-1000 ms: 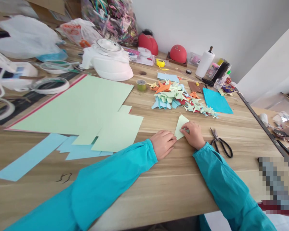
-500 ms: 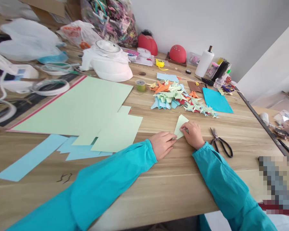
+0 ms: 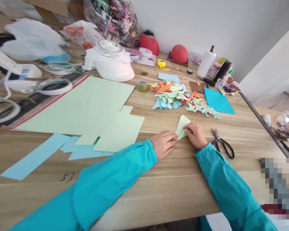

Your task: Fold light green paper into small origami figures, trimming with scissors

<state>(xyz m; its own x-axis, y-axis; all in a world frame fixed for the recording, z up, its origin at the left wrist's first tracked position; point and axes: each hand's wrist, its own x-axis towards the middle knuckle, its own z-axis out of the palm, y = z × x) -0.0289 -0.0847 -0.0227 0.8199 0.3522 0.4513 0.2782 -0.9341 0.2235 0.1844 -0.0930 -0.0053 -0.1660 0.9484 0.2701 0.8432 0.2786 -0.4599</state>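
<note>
A small piece of pale green paper (image 3: 182, 124), partly folded, lies on the table between my hands. My left hand (image 3: 163, 144) rests flat with its fingers stretched out, the fingertips on the paper's lower left corner. From the right, my right hand (image 3: 196, 134) pinches the paper's edge between thumb and fingers, and a folded layer shows under the fingertips. Black-handled scissors (image 3: 223, 143) lie partly open just right of my right hand. Beyond the paper is a pile of folded paper figures (image 3: 170, 93) in green, orange, blue and red.
Large green sheets (image 3: 86, 102) and blue paper strips (image 3: 36, 157) lie to the left. A spool of thread (image 3: 142, 85) and a turquoise square (image 3: 219, 100) are farther back. White rolls, bags, a yellow tape measure (image 3: 161, 63) and a white bottle (image 3: 207, 62) line the back.
My right hand has lifted or turned the paper's edge slightly, so a fold line shows more clearly. My left hand stays on the corner. The whole view has shifted a little.
</note>
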